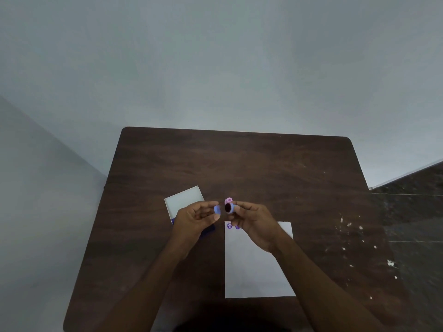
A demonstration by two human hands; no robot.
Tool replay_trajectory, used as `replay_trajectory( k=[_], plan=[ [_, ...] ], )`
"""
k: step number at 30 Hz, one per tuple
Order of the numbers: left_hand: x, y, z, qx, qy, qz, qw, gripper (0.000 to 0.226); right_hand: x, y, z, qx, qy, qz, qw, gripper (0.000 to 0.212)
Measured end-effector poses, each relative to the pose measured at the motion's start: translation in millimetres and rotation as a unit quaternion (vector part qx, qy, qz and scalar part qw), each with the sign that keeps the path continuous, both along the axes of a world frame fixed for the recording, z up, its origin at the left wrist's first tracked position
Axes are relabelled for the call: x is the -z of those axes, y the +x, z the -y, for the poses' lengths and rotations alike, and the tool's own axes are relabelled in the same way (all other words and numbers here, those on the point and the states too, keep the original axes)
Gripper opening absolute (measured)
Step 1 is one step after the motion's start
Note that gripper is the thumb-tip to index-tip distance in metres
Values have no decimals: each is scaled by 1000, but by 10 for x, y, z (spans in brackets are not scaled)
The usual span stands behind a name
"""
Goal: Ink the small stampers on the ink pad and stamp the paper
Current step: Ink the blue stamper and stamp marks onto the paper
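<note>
My right hand (256, 224) holds a small blue stamper (229, 208) above the table, its dark inked face turned to the left. A small blue cap (217, 209) is pinched in the fingertips of my left hand (195, 220), just apart from the stamper. A pink stamper (229, 200) stands on the table right behind them. White paper (257, 267) lies under my right wrist, with purple stamp marks (229, 225) at its top left corner. The ink pad (208, 232) is mostly hidden beneath my left hand; only a dark blue edge shows.
An open white lid or box (183, 200) lies behind my left hand. The dark wooden table (239, 164) stands against a pale wall, with white specks on its right side. A dark floor strip (412, 212) runs along the right.
</note>
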State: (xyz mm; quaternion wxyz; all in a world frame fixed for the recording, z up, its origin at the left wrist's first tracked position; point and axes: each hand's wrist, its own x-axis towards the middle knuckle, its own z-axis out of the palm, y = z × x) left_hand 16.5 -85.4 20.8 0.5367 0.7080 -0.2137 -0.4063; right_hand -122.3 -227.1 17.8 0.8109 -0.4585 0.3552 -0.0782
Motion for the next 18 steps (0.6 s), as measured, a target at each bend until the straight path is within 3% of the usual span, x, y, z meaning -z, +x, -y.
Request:
replay_trajectory(
  k=[9, 13, 15, 18],
  plan=[
    [434, 191, -823, -127, 86, 51, 987, 31, -95, 69, -153, 1, 227, 145, 963, 27],
    [658, 260, -1112, -147, 160, 57, 974, 24, -164, 141, -224, -31, 242, 174, 954, 25],
    [703, 253, -1139, -141, 170, 98, 970, 23, -195, 170, -253, -46, 241, 178, 953, 26],
    [739, 229, -1081, -109, 178, 229, 951, 22, -234, 218, -279, -62, 240, 188, 950, 28]
  ],
)
